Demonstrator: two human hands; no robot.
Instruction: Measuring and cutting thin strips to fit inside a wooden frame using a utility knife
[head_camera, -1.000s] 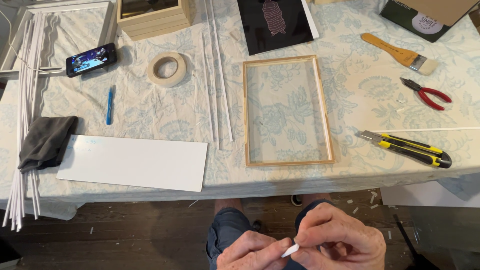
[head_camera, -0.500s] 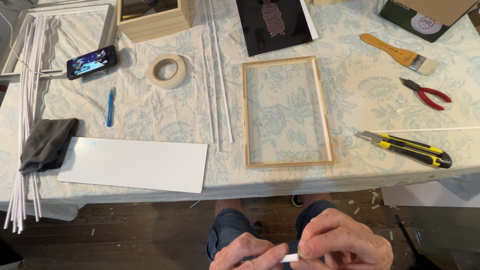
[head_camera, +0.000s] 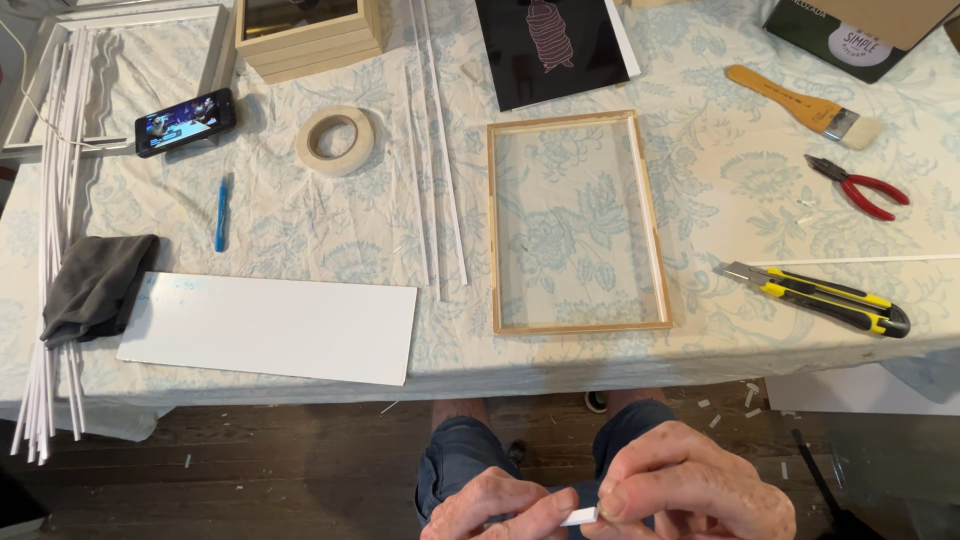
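A: What could go wrong here?

B: The small white piece (head_camera: 578, 517) is pinched only at its ends, low over the lap and well clear of the counter (head_camera: 300, 215). If either grip loosens, I judge it would drop to the dark wooden floor (head_camera: 250, 470), where pale scraps already lie, and be hard to pick out.

A: How are the hands set?

B: The left hand (head_camera: 495, 512) has its fingers pressed together on the left end of the piece; the right hand (head_camera: 690, 490) pinches the right end between thumb and forefinger. Both are partly cut off at the bottom edge.

A: And the piece itself?

B: Short, flat, bright white, like a cut-off of thin strip. It looks light and stiff, though too small to tell more.

A: What lies up on the counter?

B: A wooden frame (head_camera: 575, 222) near the middle, a yellow utility knife (head_camera: 820, 298) to its right, long white strips (head_camera: 432, 150) to its left, and a white board (head_camera: 270, 325).
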